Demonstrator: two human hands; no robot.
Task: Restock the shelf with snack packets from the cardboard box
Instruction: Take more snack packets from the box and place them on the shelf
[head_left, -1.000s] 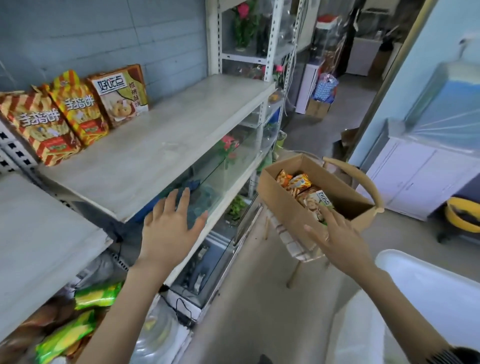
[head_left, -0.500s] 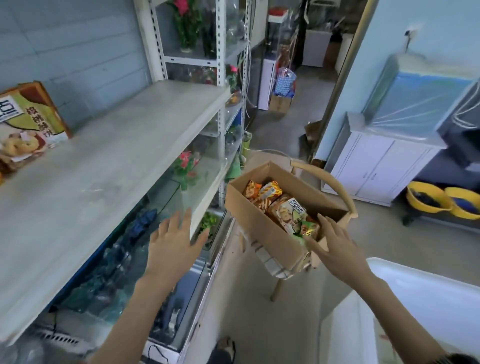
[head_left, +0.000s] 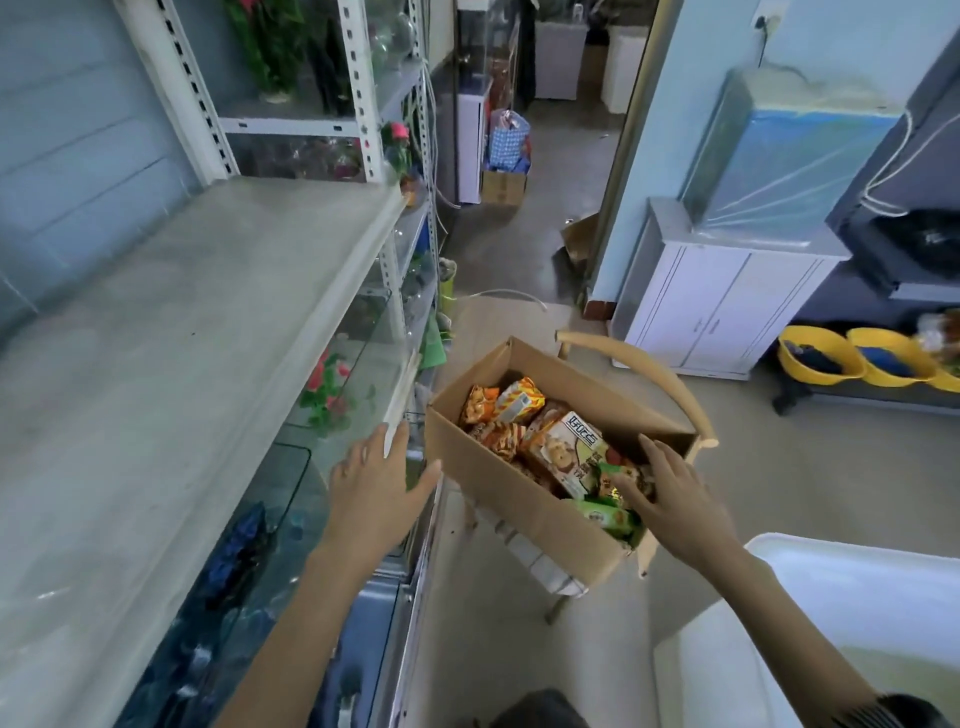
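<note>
The snack packets (head_left: 561, 452) are heaped in the open cardboard box (head_left: 498, 504), and within the last second the right hand (head_left: 675, 504) has been brought down onto them, its fingers (head_left: 636, 493) spread over a green packet with nothing yet gripped, so a pick-up is judged to be imminent. The left hand (head_left: 374, 488) has been drawn near the box's side wall, fingers straight and holding nothing. The box is carried on a wooden chair (head_left: 670, 384) just beside the grey shelf (head_left: 182, 364) to be restocked; a white cabinet (head_left: 727, 301) and yellow basins (head_left: 821, 356) are seen beyond on the floor.
</note>
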